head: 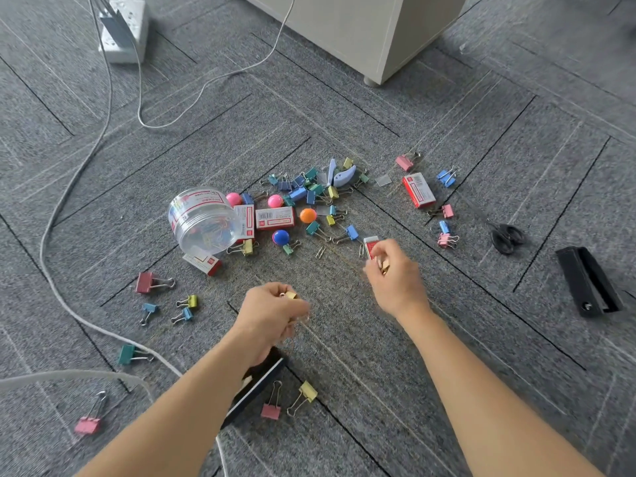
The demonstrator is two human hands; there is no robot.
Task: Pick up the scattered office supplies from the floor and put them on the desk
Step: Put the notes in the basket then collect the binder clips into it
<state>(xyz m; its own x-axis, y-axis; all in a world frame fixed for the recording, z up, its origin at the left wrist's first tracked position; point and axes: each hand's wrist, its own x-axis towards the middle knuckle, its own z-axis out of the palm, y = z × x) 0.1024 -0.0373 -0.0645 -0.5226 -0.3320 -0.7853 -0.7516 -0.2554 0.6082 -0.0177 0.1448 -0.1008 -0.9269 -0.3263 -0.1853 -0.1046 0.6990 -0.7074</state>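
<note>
Progress early, by my reading. Nearly all supplies lie on the grey carpet (378,339). Nothing is visibly on a desk, and the desk top is out of view. Only a pale cabinet base (378,39) shows at 1 o'clock of frame.

Left hand (272,313): just below frame centre, fingers curled round a yellow binder clip (291,295). A wire loop shows at the hand's 3 o'clock. It may hold more than one; cannot tell.

Right hand (395,275): at 3 o'clock from the left hand and apart from it. Fingertips pinch small gold-coloured pieces (383,266), likely clips, blurred. White-and-red eraser (370,243) lies just beside the fingertips at the hand's 11 o'clock, not in the grip.

Left to gather:
- Main heap of binder clips (309,191) at 12 o'clock of centre.
- Clear jar (203,222) on its side at 10 o'clock.
- Red staple boxes (419,190), round magnets (307,215) and lilac staple remover (339,175).
- Scissors (507,237) and black stapler (588,282) at 3 o'clock, well apart from both hands.
- Stray clips at 8 o'clock.
- Pink clip (270,410) and second yellow clip (308,391) at 6 o'clock, beside a black object (258,380) half hidden under the left forearm.

Judgement: with both hands occupied by small clips, the bulk of the job remains. The jar looks a sensible carrier for loose pieces.
</note>
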